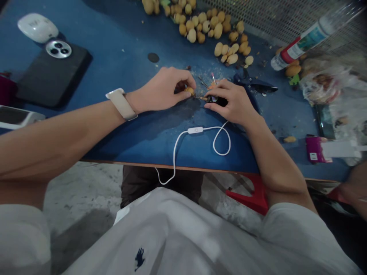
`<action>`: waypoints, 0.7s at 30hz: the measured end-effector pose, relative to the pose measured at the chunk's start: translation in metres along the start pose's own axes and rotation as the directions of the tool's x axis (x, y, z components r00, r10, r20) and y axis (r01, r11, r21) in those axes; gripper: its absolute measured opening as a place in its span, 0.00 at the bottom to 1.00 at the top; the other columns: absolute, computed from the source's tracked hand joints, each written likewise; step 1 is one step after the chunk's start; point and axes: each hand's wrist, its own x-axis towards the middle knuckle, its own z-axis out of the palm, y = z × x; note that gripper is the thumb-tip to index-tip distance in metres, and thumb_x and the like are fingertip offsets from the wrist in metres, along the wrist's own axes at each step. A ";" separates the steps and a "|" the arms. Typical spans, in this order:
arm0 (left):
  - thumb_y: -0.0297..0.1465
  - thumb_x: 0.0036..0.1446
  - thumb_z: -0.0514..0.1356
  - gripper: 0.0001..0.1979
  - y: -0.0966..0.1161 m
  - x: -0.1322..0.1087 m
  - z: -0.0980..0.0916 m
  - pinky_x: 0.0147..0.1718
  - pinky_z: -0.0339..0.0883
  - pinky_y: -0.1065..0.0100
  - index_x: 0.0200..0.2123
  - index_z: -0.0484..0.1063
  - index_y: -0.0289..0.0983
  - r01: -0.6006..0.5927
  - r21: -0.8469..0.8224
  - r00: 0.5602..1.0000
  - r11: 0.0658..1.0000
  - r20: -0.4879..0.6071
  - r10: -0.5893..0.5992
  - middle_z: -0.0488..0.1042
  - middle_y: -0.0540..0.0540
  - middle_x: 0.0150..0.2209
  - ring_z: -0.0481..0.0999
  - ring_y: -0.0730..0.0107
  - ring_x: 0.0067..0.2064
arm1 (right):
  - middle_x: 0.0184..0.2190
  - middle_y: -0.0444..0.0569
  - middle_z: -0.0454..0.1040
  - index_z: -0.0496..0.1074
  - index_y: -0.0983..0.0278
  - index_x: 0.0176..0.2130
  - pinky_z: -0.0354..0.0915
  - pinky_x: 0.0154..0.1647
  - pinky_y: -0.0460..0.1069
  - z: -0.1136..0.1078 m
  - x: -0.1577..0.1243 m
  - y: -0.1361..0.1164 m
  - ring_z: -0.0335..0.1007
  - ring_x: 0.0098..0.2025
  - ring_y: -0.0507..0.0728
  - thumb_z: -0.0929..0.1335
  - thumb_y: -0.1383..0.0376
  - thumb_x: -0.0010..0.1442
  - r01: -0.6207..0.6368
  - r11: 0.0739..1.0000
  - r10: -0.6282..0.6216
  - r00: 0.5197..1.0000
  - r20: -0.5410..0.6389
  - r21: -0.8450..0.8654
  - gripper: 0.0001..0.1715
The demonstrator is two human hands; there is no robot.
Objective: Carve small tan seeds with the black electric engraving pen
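Left hand [163, 89] pinching small tan fruit [189, 91] between fingertips; right hand [226, 102] curled narrowly around black-handled pointed tool [213, 100]. Fruit seems light, smooth, slippery; best held by sides.

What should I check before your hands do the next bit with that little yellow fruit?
Left hand: fingers hold the small yellow fruit. Ok.
Right hand: fingers hold the small black-handled tool, tip pointing toward the fruit. Ok.
Tool tip touching the fruit: the view is too small to show it. Cannot tell.
White cable: its loop reaches up right by the right hand and may catch. Not ok.
Pile of yellow fruits: sits well beyond both hands. Ok.
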 end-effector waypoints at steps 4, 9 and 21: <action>0.52 0.85 0.65 0.22 0.003 0.000 0.000 0.67 0.87 0.41 0.61 0.90 0.44 0.005 0.017 1.000 1.000 0.001 -0.005 0.94 0.36 0.60 0.93 0.41 0.59 | 0.63 0.56 0.92 0.93 0.49 0.61 0.85 0.70 0.77 0.000 0.000 -0.001 0.90 0.65 0.81 0.81 0.50 0.78 0.000 1.000 0.000 1.000 -0.001 0.005 0.17; 0.45 0.82 0.65 0.18 0.004 0.000 0.000 0.65 0.89 0.42 0.60 0.90 0.44 0.000 0.014 1.000 1.000 -0.010 0.000 0.95 0.36 0.59 0.95 0.40 0.58 | 0.62 0.55 0.92 0.93 0.49 0.60 0.84 0.71 0.76 -0.001 0.000 -0.003 0.90 0.66 0.80 0.81 0.50 0.77 -0.006 1.000 0.006 1.000 -0.009 0.002 0.17; 0.59 0.82 0.64 0.27 0.001 0.001 0.000 0.67 0.87 0.39 0.60 0.90 0.46 0.016 -0.020 1.000 1.000 -0.003 -0.017 0.95 0.39 0.59 0.92 0.41 0.58 | 0.60 0.55 0.93 0.93 0.46 0.60 0.85 0.70 0.78 -0.002 0.001 -0.007 0.90 0.66 0.81 0.80 0.47 0.77 -0.021 1.000 0.021 1.000 -0.005 -0.017 0.18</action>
